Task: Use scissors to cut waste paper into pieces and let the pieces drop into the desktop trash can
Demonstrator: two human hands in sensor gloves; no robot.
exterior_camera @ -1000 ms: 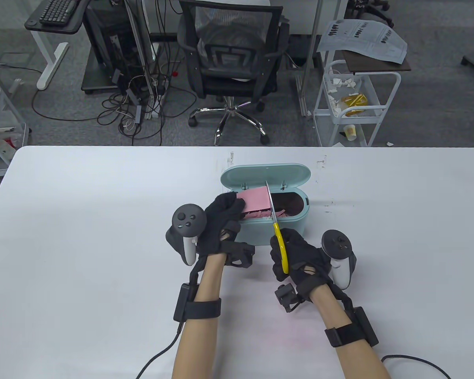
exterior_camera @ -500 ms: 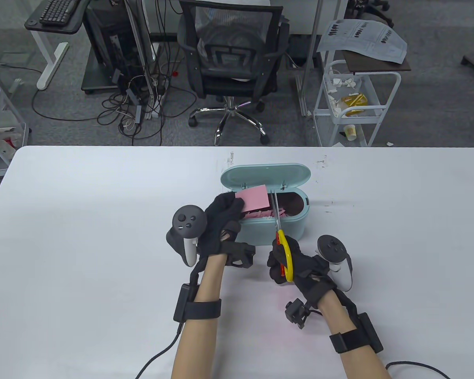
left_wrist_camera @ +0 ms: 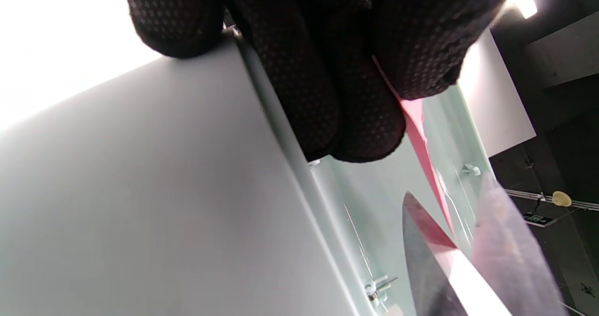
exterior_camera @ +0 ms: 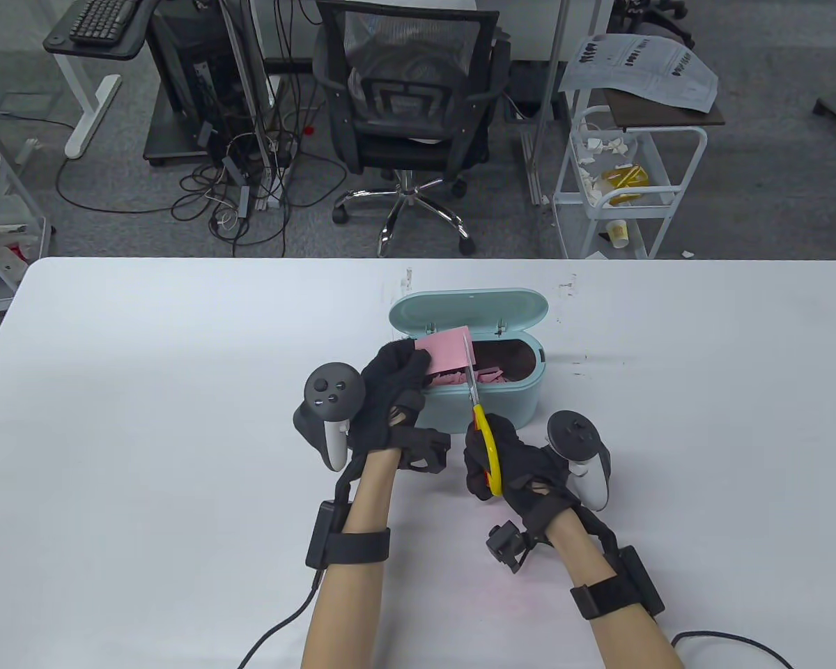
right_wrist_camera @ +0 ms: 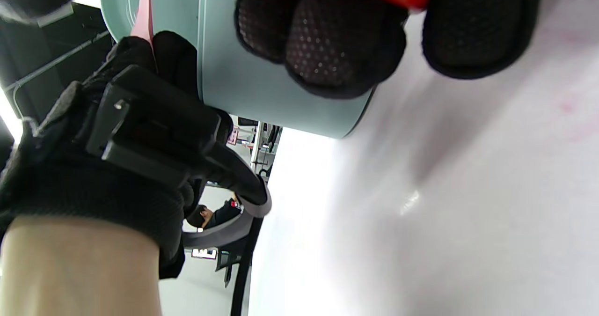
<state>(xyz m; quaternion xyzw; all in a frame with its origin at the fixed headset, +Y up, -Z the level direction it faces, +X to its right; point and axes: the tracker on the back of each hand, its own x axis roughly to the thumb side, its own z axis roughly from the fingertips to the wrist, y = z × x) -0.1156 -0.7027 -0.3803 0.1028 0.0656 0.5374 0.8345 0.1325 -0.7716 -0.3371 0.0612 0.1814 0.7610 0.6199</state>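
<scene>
- The left hand (exterior_camera: 390,380) pinches pink paper (exterior_camera: 446,350) above the open trash can (exterior_camera: 484,404).
- The right hand (exterior_camera: 512,467), just before the can, grips yellow scissors (exterior_camera: 484,435), blades on the paper.

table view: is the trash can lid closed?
No, the trash can has its lid flipped up behind the opening, and pink scraps show inside.

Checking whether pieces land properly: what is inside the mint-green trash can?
Pink paper scraps lie in the open mint-green plastic trash can. Its left part is hidden under the pink paper sheet; the bottom isn't visible.
</scene>
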